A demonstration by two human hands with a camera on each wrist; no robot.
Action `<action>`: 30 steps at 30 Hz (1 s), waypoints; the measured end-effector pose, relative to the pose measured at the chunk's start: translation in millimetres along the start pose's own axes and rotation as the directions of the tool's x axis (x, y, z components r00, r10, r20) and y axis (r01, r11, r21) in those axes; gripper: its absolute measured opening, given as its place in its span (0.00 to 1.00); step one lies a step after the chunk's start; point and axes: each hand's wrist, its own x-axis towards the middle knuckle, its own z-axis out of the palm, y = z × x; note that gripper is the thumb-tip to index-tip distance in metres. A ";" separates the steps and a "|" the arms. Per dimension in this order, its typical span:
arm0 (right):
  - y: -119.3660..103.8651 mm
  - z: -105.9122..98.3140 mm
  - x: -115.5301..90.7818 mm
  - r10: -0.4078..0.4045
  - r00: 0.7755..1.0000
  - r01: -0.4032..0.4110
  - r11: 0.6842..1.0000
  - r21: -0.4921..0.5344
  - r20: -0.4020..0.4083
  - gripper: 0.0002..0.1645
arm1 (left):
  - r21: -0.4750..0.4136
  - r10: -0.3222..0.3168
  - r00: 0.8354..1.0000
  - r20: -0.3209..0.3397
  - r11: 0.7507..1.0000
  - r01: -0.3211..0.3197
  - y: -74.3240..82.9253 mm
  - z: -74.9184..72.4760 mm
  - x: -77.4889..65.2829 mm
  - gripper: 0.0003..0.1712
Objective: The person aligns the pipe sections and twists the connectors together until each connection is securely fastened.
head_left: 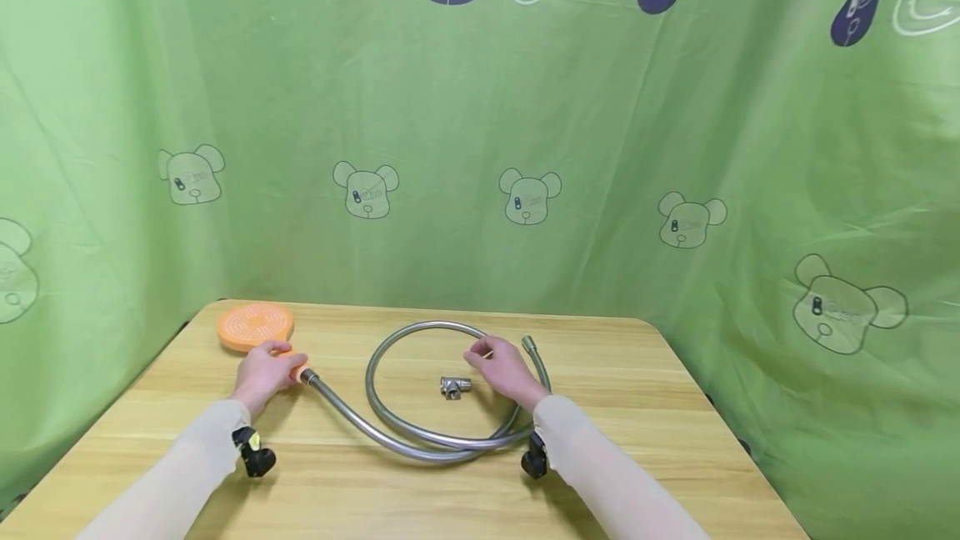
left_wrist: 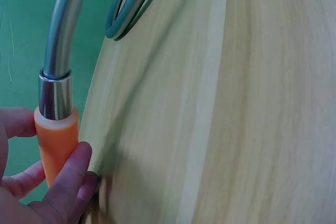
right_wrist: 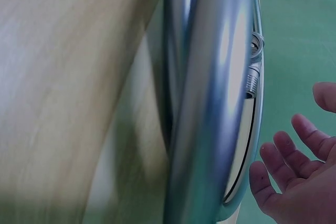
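Note:
An orange shower head (head_left: 255,325) lies at the table's far left, its round perforated face up. My left hand (head_left: 264,373) holds its handle (left_wrist: 56,148), thumb and fingers on opposite sides near the lower end. A silver shower hose (head_left: 420,450) joins that end by a metal collar (left_wrist: 55,98) and loops over the table. Inside the loop sits a small chrome tee fitting (head_left: 454,387) with threaded ends. Just right of it, my right hand (head_left: 504,367) hovers over the loop, holding nothing, fingers loosely bent. The hose's free end (head_left: 529,345) is beyond that hand.
The wooden table (head_left: 645,457) ends at a green curtain (head_left: 450,265) with printed bear heads, which hangs behind it and along both sides. Dark wrist cameras are strapped under both sleeves, close to the tabletop; the right one (head_left: 535,457) is beside the hose.

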 end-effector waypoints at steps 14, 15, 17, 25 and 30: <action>10.5 -8.1 1.4 0.022 0.999 -0.022 0.999 -0.024 -0.024 0.16 | 0.256 0.070 0.998 -0.008 0.964 -0.066 0.0 -9.4 -4.3 0.29; 11.0 -9.0 1.5 0.018 0.999 -0.019 0.999 -0.031 -0.029 0.16 | 0.290 0.078 0.997 -0.013 0.954 -0.071 0.0 -10.3 -5.0 0.29; 12.2 -12.1 1.1 0.016 0.999 -0.018 0.999 -0.051 -0.041 0.16 | 0.335 0.092 0.996 -0.012 0.938 -0.083 0.9 -10.9 -6.2 0.29; 22.8 -20.7 1.6 0.017 0.997 -0.020 0.999 -0.045 -0.074 0.15 | 0.433 0.128 0.992 -0.007 0.894 -0.112 7.9 -11.6 -9.7 0.29; 29.3 -27.8 0.7 0.030 0.995 -0.036 0.998 -0.055 -0.094 0.15 | 0.492 0.122 0.993 0.007 0.864 -0.109 12.3 -16.3 -10.4 0.29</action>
